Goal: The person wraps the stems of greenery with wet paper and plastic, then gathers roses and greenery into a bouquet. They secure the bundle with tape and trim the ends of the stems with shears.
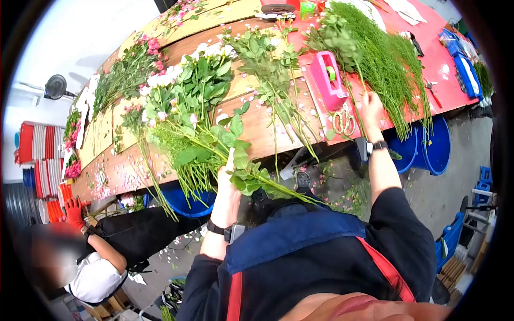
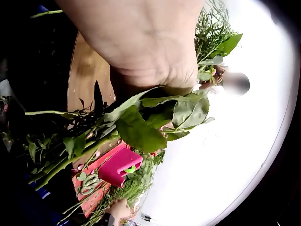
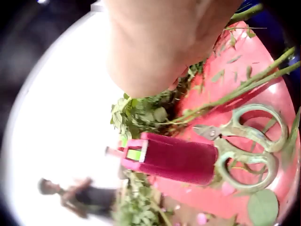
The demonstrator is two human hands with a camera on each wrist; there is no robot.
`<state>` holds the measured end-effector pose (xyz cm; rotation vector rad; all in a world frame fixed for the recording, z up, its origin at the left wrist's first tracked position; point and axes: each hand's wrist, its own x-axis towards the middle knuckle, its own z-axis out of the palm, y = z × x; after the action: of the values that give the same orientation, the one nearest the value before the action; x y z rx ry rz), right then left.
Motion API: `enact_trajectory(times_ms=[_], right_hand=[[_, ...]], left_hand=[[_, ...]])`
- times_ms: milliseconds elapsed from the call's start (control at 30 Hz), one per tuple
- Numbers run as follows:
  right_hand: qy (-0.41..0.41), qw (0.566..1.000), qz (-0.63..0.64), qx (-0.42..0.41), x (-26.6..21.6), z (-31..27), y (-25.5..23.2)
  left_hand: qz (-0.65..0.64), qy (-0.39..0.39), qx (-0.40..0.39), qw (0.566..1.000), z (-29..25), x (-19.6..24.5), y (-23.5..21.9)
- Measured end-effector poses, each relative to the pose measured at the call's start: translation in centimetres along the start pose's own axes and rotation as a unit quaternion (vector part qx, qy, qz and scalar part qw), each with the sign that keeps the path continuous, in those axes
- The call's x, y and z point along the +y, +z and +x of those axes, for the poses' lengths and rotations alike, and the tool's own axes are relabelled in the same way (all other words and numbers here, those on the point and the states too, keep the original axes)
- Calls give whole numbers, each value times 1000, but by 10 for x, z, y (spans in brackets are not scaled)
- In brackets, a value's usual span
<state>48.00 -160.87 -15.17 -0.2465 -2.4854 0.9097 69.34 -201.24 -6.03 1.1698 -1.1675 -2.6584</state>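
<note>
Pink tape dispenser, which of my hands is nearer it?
Right. The right hand is near the tape dispenser, to its right; the left hand is farther, to its left, gripping leafy stems.

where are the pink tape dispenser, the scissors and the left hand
Pink tape dispenser (image 3: pixel 181 160): right wrist view, middle of its body.
Scissors (image 3: pixel 234 131): right wrist view, pale green handle near the pivot.
Left hand (image 1: pixel 227 179): head view, middle of the hand.

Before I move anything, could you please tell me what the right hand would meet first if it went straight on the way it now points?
Most likely the feathery green bunch on the red tabletop, just beyond the right hand, though depth is unclear from the head view.
</note>
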Motion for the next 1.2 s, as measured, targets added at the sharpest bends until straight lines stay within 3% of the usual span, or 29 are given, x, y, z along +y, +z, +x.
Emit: enact_trajectory(times_ms=[67,133,200,267,333,400,433,533,600,733,767,800,867,900,933,1000,1033,1067,1100,1133,1200], right_hand=[[32,996,76,-19,-21,-16,-28],[-17,985,173,-17,-49,-44,-48],[-12,985,162,-59,-72,-81,-67],[111,940,270,-178,-103,-123,-84],[37,923,300,-240,-130,-159,-87],[29,896,305,-321,-159,-187,-87],[21,861,355,-362,-156,-203,-77],[-59,808,311,-496,-173,-233,-58],[-156,771,285,-547,-180,-245,-42],[-281,727,208,-591,-222,-251,-24],[-289,705,185,-621,-228,-254,-18],[-360,673,186,-619,-231,-256,-8],[-416,613,151,-654,-253,-257,1],[-455,562,129,-679,-267,-251,10],[-455,513,98,-721,-276,-242,26],[-186,660,143,-713,-323,-231,41],[-142,732,167,-645,-345,-226,54],[-172,781,67,-597,-359,-211,79],[-219,814,97,-529,-382,-206,95],[-263,841,128,-455,-403,-205,112],[-365,851,115,-359,-422,-206,176]], left_hand=[[0,18,-31,999,3,1,-5],[-9,27,-56,998,5,6,-7],[-5,20,-58,998,3,11,-10],[-28,19,-114,993,4,12,-19],[-54,26,-160,985,11,7,-36],[-87,31,-192,977,8,10,-50],[-100,20,-188,977,7,8,-60],[-83,31,-176,980,-8,19,-78],[-45,-27,-192,980,-25,30,-90],[-31,0,-157,987,-60,62,-99],[-57,28,-142,988,-50,51,-112],[-73,5,-137,988,-41,42,-127],[-118,16,-253,960,-35,40,-148],[-96,9,-232,968,-46,44,-153],[-10,103,-116,988,-33,21,-176],[-26,80,-38,996,-49,31,-188],[-29,74,-10,997,-64,44,-186],[-31,71,18,997,-74,56,-186],[-60,120,-47,990,-63,42,-210],[-84,121,-40,988,-61,42,-220],[-131,121,-27,984,-60,46,-236]])
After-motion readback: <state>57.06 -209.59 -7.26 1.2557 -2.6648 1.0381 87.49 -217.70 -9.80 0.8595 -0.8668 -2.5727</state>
